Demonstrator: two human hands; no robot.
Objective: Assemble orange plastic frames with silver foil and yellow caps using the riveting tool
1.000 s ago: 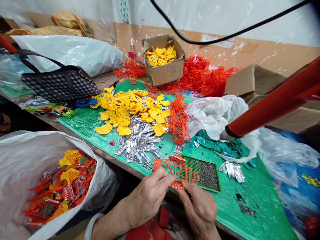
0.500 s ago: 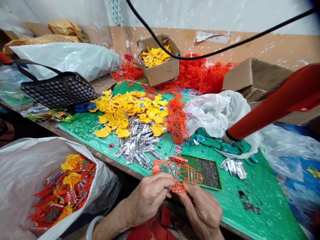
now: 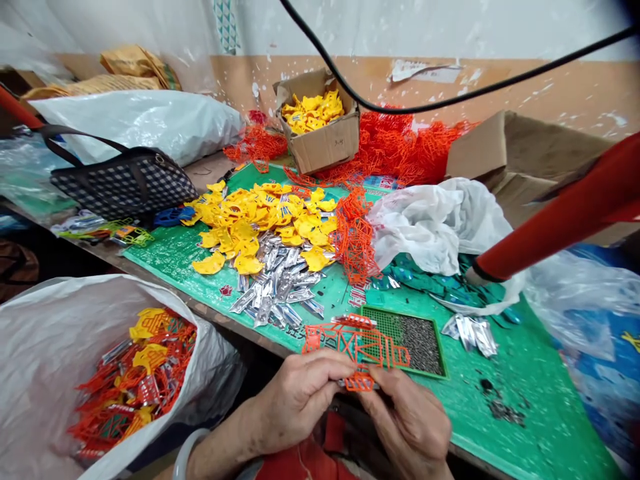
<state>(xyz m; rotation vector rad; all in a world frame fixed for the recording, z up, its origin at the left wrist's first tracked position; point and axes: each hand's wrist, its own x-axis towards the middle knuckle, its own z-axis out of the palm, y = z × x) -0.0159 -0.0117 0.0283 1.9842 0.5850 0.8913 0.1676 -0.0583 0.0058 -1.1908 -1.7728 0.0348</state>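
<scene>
Both my hands pinch the lower edge of an orange plastic lattice frame point(image 3: 357, 343) at the table's near edge. My left hand point(image 3: 300, 393) grips it from the left with thumb and fingers closed. My right hand point(image 3: 410, 420) grips it from below on the right. The frame hangs over a green mesh tray point(image 3: 430, 363) holding small dark bits. A pile of yellow plastic pieces point(image 3: 260, 220) and a pile of silver pieces point(image 3: 280, 287) lie on the green mat point(image 3: 500, 407) beyond.
A white bag point(image 3: 45, 353) of finished orange-and-yellow pieces stands at the left. A cardboard box point(image 3: 325, 143) of yellow parts, heaps of orange frames point(image 3: 400, 147), a checked handbag point(image 3: 123, 180), crumpled white plastic point(image 3: 430, 223) and a red bar point(image 3: 560, 220) crowd the table.
The view has shifted slightly. My hands have stayed on the orange frame, working its lower edge; the frame sits a little lower and further right over the tray.
</scene>
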